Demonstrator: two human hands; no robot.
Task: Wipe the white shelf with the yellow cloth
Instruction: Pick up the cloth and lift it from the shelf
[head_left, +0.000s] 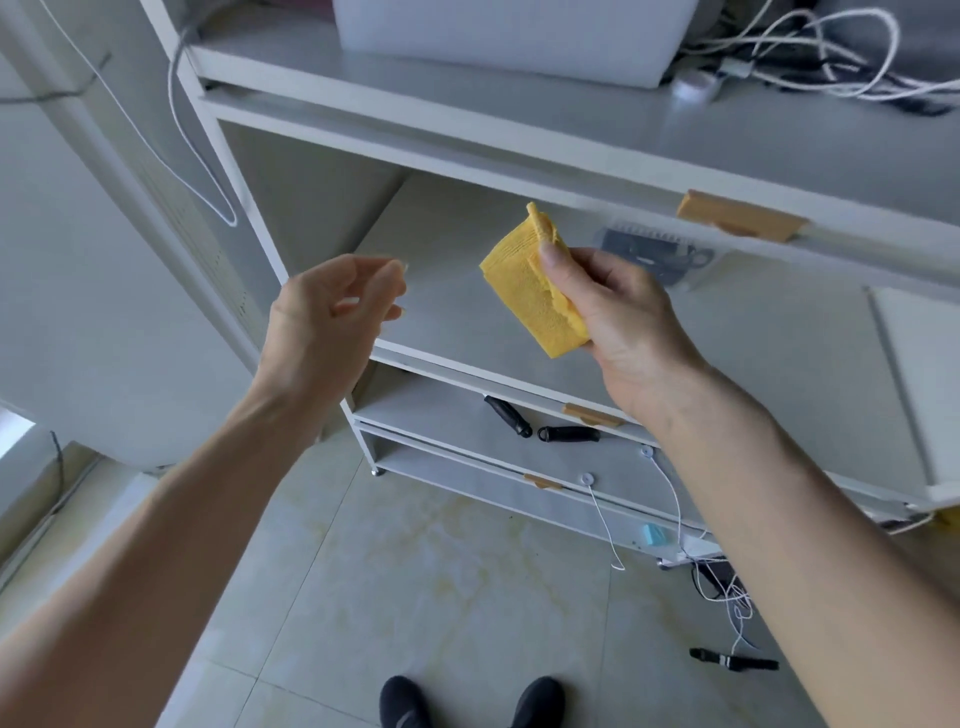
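My right hand (618, 317) grips a folded yellow cloth (530, 280), thumb pressed on top, and holds it in the air above the middle board of the white shelf (447, 312). The cloth does not touch the board. My left hand (332, 317) hovers to the left of the cloth, in front of the shelf's left post, fingers loosely curled and apart with nothing in them. The shelf unit has several boards; the middle one is bare on its left side.
A grey flat tool (654, 254) lies at the back of the middle board. A white box (498, 36) and tangled cables (810, 57) sit on the top board. Two black grips (540, 423) lie on a lower board. A white panel (919, 384) leans at the right. Cables trail on the floor.
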